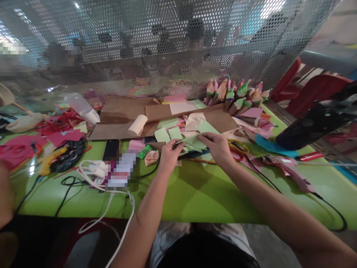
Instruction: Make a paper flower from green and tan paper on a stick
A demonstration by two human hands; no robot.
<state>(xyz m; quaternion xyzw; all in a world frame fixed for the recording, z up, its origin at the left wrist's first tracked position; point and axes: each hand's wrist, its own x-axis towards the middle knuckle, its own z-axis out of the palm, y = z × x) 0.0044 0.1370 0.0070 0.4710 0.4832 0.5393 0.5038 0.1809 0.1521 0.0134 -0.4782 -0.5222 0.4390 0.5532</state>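
Light green paper is stretched between my two hands above the middle of the table. My left hand pinches its left end between thumb and fingers. At the other end my right hand grips the paper, thumb toward me. More pale green paper pieces lie just behind my left hand. Close to that hand sits a small peach paper flower beside a green one. Scissors with yellow and red handles rest by my right wrist, partly hidden.
Brown paper sheets and a bunch of paper flowers stand along the mesh screen. A pink glue gun lies right, near a dark bottle. Left are a phone, white cables and a yellow glue gun. Another person's arm shows far left.
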